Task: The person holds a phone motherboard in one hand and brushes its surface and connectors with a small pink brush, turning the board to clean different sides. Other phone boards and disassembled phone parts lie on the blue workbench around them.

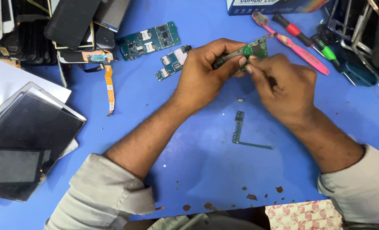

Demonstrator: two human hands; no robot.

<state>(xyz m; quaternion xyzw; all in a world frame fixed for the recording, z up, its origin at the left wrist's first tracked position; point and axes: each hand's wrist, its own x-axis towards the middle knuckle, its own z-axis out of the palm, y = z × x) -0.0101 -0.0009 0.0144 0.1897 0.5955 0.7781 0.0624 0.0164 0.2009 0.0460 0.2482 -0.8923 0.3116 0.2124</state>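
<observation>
My left hand (pixel 206 72) grips a small green circuit board (pixel 256 47), held up over the blue work mat (pixel 198 140). My right hand (pixel 283 87) meets it from the right, fingertips pinched at the board's lower edge; whether they hold a small part is hidden. Below the hands an L-shaped green board strip (pixel 239 135) lies flat on the mat. Two more green circuit boards, a large one (pixel 149 40) and a small one (pixel 172 63), lie to the left of my left hand.
Dark tablet screens (pixel 23 145) are stacked at the left edge, with phone panels (pixel 70 21) piled at top left and an orange flex cable (pixel 109 87) beside them. A pink toothbrush (pixel 291 42), screwdrivers (pixel 308 38) and a blue box (pixel 274 5) lie at top right.
</observation>
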